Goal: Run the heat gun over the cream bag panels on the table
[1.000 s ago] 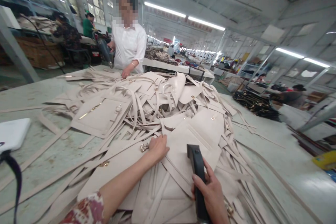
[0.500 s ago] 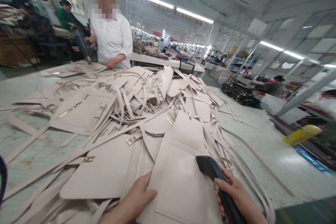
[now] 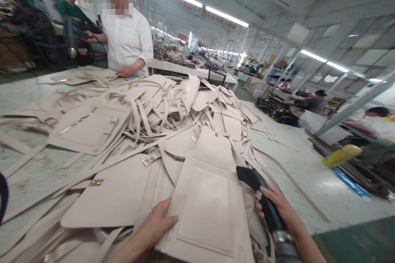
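A flat beige bag piece (image 3: 208,201) with a raised rectangular pocket panel lies in front of me, its flap end pointing away. My left hand (image 3: 159,218) pinches its left edge, the thumb on top and the fingers partly hidden underneath. At the right edge, my right hand (image 3: 274,201) is wrapped round a black handheld tool (image 3: 254,178) with a flat, curved head and a metal collar lower down. The tool's head is beside the piece's right edge. Another beige bag piece (image 3: 111,195) with a gold buckle spreads out left of my left hand.
A large heap of beige bag pieces and straps (image 3: 173,102) covers the middle of the table (image 3: 284,164). Across it stands a co-worker in a white shirt (image 3: 126,41), holding a gun-shaped tool (image 3: 75,39). A yellow item (image 3: 341,156) lies at right, near dark stacked material.
The black tool's head has moved off the bag piece's surface to its right edge. My left hand keeps its hold. The co-worker's tool has swung up and left, away from the table.
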{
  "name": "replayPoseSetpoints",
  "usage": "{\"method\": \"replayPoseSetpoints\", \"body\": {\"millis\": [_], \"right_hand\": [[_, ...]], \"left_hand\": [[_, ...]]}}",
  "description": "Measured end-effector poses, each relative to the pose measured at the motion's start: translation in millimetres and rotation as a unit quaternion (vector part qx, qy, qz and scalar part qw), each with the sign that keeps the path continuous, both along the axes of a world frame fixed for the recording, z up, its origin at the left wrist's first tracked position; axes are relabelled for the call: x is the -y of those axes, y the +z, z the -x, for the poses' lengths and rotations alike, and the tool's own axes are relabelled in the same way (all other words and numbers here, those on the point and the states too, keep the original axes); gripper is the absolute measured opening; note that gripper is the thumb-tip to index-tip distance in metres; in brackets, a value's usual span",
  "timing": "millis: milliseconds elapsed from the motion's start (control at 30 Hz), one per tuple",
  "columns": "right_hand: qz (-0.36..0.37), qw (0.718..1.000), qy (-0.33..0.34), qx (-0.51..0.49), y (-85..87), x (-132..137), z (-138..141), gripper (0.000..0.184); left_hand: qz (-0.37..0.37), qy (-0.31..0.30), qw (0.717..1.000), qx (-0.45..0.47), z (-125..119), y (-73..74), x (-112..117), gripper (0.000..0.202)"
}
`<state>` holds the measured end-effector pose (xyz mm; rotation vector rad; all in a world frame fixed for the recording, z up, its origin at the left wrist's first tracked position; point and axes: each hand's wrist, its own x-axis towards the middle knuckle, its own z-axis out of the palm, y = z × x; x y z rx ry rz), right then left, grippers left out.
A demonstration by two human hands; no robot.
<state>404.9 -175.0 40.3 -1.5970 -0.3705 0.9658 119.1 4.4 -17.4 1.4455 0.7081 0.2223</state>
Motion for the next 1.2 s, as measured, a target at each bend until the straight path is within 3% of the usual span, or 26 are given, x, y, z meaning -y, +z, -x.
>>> {"method": "replayPoseSetpoints", "body": {"millis": [100,267,400,533,600,667,967,1200], "right_hand": [[0.007,0.999,0.033,-0.028,-12.0,3,4,0.035],[0.019,1.0,0.017,0.005,-29.1,-37,-10,0.031],[-0.009,0.998,0.027,0.055,-10.1,-58,-6,0.042],[-0.015,0.99,0.142,0.02,11.2,-64,32,0.048],[-0.001,0.978,0.208,0.008,13.3,-74,54,0.051],[0.014,0.972,0.232,0.022,10.6,-87,71,0.053],[0.032,0.971,0.2,0.124,-1.2,-125,103,0.054],[-0.004,0.975,0.162,0.153,-4.3,-188,106,0.063]], "left_hand": [[0.0,-0.002,1.0,-0.011,0,2.6,0,0.057],[0.015,-0.005,1.0,0.012,2,1.8,2,0.057],[0.008,0.02,0.999,0.028,7,-4.4,4,0.061],[-0.013,0.033,0.999,0.036,9,-9.2,3,0.066],[-0.01,0.024,0.999,0.029,9,-8.9,3,0.067],[-0.016,0.021,0.999,0.025,9,-8.2,3,0.068],[-0.123,0.008,0.992,-0.032,11,-11.7,6,0.069],[-0.147,0.02,0.988,-0.048,8,-17.2,10,0.066]]}}
